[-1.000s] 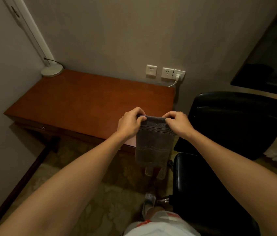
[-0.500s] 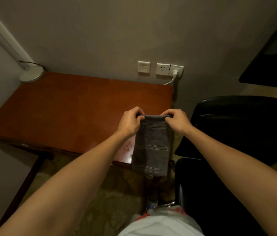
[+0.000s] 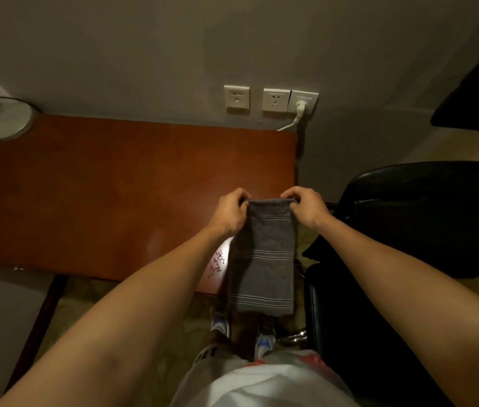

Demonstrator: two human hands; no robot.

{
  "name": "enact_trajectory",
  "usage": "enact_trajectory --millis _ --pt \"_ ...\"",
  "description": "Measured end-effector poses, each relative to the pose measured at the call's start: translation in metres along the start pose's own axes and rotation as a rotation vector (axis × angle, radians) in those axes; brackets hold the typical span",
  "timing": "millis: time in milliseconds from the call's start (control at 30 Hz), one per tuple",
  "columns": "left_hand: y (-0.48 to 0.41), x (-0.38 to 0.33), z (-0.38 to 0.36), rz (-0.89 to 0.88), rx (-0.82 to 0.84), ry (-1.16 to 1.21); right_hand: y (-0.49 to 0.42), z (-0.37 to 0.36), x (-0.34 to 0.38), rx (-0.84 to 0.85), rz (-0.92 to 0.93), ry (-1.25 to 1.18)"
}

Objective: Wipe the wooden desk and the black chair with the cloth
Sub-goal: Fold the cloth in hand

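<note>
Now the cloth (image 3: 263, 254) hangs neater, its loose tail gone; fingers of the left hand (image 3: 229, 211) and right hand (image 3: 305, 208) still pinch its top corners above the bench (image 3: 114, 186). Wiping seems next.

single view, head-worn, wide-angle. looks forward and steeply down from above the wooden desk (image 3: 108, 195) at left and black chair (image 3: 426, 218) at right; far wall (image 3: 232, 39) on top, own shoes at near edge.
</note>
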State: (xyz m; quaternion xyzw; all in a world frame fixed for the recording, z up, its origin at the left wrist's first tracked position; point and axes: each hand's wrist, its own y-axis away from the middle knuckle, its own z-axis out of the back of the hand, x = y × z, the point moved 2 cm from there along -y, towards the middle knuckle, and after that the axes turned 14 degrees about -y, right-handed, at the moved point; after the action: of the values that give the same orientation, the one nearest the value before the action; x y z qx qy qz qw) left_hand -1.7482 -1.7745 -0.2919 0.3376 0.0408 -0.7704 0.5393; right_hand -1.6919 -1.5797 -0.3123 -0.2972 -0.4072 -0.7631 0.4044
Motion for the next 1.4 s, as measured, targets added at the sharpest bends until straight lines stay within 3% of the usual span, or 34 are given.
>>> enact_trajectory --millis 167,467,733,1033,1400 --pt "-0.026 0.008 -0.008 -0.002 0.129 -0.052 -0.009 -0.011 -0.007 -0.053 -0.066 -0.011" --pt "-0.021 0.043 -0.036 -0.241 0.399 -0.415 0.009 -0.049 -0.034 0.012 -0.104 0.069" --pt "0.001 0.081 -0.078 -0.46 0.474 -0.73 0.037 -0.099 -0.062 0.274 -0.026 0.505" --pt "0.015 0.1 -0.11 -0.324 0.606 -0.834 0.053 -0.122 -0.094 0.365 -0.058 0.646" --pt "0.008 0.105 -0.125 -0.307 0.567 -0.922 0.041 -0.124 -0.106 0.35 -0.015 0.643"
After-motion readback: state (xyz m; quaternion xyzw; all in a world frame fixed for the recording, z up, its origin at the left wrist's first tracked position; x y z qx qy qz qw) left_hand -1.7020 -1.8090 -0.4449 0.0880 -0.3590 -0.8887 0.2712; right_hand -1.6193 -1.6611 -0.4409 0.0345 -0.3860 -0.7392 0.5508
